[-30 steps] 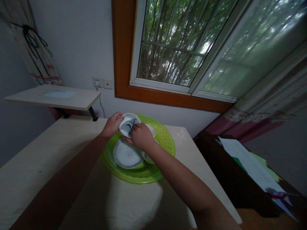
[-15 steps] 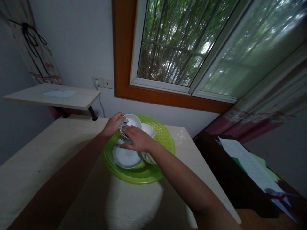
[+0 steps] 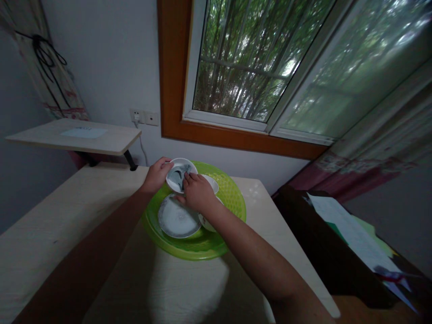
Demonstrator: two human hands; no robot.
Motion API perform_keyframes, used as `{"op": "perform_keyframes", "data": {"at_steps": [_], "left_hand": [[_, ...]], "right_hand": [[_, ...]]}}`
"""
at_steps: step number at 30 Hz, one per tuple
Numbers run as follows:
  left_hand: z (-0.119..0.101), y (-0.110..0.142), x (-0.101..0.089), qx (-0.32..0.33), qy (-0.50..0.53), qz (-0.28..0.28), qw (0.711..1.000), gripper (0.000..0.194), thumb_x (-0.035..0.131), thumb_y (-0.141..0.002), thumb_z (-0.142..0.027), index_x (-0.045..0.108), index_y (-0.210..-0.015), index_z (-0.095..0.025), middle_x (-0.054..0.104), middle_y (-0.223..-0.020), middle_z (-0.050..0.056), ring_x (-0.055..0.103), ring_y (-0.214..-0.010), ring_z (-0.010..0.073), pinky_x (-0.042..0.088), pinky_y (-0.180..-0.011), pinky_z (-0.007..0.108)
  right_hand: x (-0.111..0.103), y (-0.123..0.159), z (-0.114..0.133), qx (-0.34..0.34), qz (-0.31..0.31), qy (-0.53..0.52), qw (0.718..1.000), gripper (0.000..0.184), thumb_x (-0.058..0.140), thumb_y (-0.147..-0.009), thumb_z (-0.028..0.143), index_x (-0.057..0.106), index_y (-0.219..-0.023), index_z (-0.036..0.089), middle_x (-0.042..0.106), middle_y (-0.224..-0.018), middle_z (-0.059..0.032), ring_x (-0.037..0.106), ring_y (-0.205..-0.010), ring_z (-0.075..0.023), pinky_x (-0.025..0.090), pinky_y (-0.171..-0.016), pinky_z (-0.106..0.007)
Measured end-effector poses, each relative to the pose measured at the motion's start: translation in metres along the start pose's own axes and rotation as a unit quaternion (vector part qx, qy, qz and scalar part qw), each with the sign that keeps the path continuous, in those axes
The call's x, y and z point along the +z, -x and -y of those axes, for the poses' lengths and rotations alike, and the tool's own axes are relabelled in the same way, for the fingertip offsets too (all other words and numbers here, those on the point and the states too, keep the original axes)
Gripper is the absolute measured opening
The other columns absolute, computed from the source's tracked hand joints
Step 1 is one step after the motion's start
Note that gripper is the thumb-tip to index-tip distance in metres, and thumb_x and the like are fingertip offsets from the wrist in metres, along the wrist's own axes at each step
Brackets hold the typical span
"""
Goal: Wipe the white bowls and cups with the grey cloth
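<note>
**One bowl [image 3: 181, 162], hanging on a rim pinch**

The left hand [image 3: 157, 174] is pinching the bowl's left rim narrowly; the right hand [image 3: 200, 191] is pressing at grey cloth [image 3: 176, 175] inside—whether its fingers are gripping, one cannot tell. The bowl is sitting over the basin's [image 3: 236, 193] far-left side, beyond the plate [image 3: 178, 218]. Off-centre pressing could twist it loose, probably chipping it against the plate. Its mouth is facing up, seemingly leaning nearward; being round, it is showing no long axis.
</note>
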State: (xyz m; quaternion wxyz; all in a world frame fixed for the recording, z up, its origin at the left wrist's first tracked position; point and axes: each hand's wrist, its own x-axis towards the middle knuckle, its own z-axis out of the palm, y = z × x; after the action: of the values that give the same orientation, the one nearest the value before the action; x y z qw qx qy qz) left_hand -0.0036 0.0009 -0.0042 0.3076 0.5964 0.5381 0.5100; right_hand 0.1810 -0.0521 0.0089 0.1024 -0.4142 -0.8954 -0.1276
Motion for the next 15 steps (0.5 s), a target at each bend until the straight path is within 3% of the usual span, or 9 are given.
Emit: {"op": "perform_keyframes", "data": {"at_steps": [3,6,11,15], "left_hand": [[0.0014,-0.0007,-0.0008,0.002,-0.011,-0.012,1.0,0.034,0.054,-0.082,-0.047,0.065,-0.099,-0.02,0.066,-0.082,0.001,0.058,-0.078,0.0185,0.043,-0.068,0.027],[0.0015,-0.0009,-0.0012,0.012,-0.015,-0.011,1.0,0.033,0.054,-0.082,-0.046,0.065,-0.098,-0.02,0.065,-0.082,0.0,0.058,-0.079,0.0184,0.042,-0.069,0.027],[0.0018,-0.0006,-0.0011,0.02,-0.005,-0.003,1.0,0.029,0.054,-0.083,-0.045,0.064,-0.096,-0.02,0.063,-0.08,0.0,0.058,-0.076,0.0169,0.042,-0.069,0.027],[0.0026,0.0001,-0.0015,0.028,-0.004,0.001,1.0,0.028,0.053,-0.085,-0.045,0.064,-0.095,-0.021,0.064,-0.082,0.0,0.059,-0.077,0.017,0.044,-0.071,0.027]], "right_hand": [[-0.0075,-0.0021,0.0017,0.006,0.024,-0.019,1.0,0.056,0.05,-0.092,0.06,0.074,-0.098,0.01,0.073,-0.098,-0.0191,0.063,-0.102,-0.0306,0.045,-0.092,-0.041],[-0.0101,-0.0024,-0.0004,-0.024,0.03,-0.057,0.998,0.057,0.045,-0.095,0.06,0.075,-0.093,0.011,0.073,-0.09,-0.0156,0.065,-0.093,-0.0266,0.045,-0.088,-0.037],[-0.0059,-0.0008,-0.0048,-0.11,0.009,-0.19,0.976,0.046,0.05,-0.096,0.051,0.066,-0.116,0.014,0.071,-0.112,-0.0114,0.063,-0.107,-0.0228,0.044,-0.096,-0.033],[-0.0028,0.0003,-0.0026,-0.126,-0.014,-0.265,0.956,0.062,0.058,-0.092,0.049,0.047,-0.139,0.011,0.06,-0.135,-0.0154,0.056,-0.123,-0.0238,0.041,-0.104,-0.034]]}}
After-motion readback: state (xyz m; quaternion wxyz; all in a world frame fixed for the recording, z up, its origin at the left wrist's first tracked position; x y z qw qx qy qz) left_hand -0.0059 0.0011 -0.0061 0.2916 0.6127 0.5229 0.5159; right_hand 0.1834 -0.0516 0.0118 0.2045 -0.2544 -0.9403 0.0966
